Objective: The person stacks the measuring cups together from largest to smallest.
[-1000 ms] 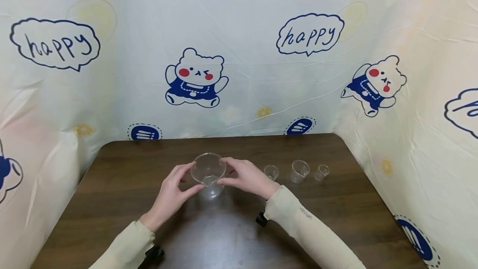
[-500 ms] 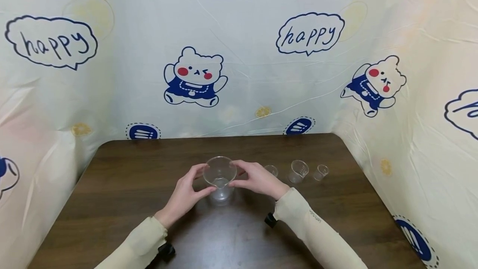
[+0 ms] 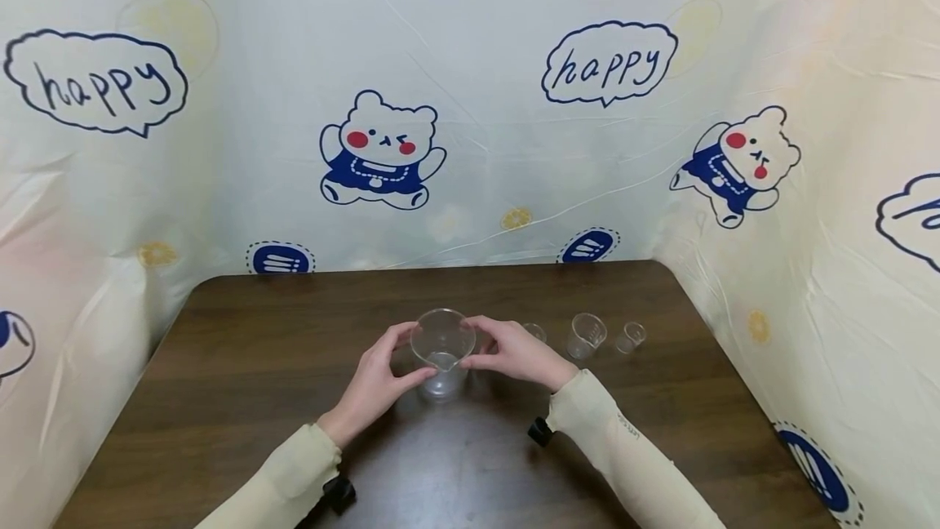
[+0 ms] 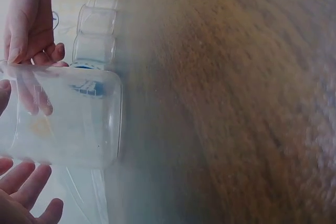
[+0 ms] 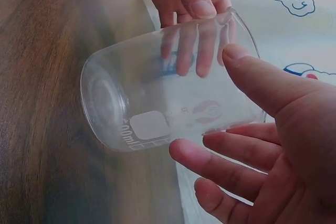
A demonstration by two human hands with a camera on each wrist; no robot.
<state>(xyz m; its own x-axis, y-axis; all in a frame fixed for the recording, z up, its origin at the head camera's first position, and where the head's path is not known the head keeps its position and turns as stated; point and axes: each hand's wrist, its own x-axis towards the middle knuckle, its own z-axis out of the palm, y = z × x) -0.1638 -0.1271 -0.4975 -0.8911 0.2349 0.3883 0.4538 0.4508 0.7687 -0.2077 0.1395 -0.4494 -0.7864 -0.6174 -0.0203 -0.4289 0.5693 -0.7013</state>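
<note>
Both hands hold a large clear glass beaker [image 3: 443, 382] upright by its sides near the rim, over the middle of the table. The left hand [image 3: 374, 388] grips it from the left, thumb at the front and fingers behind. From the opposite side the right hand [image 3: 520, 356] grips it the same way. In the right wrist view the beaker [image 5: 149, 85] shows a "500ml" marking and a white label patch, and nothing shows inside it. The left wrist view has the beaker's base [image 4: 116, 119] close to the tabletop.
Right of the hands stand smaller glass beakers in a row: one partly hidden behind the right hand [image 3: 536, 331], a medium one [image 3: 587, 339] and a tiny one [image 3: 631, 339]. A patterned cloth [image 3: 485, 129] hangs behind the dark wooden table [image 3: 257, 349] and along its sides.
The large beaker has moved right and slightly nearer with both hands on it, and the right hand now covers more of the nearest small beaker. The last half second shows only a small shift.
</note>
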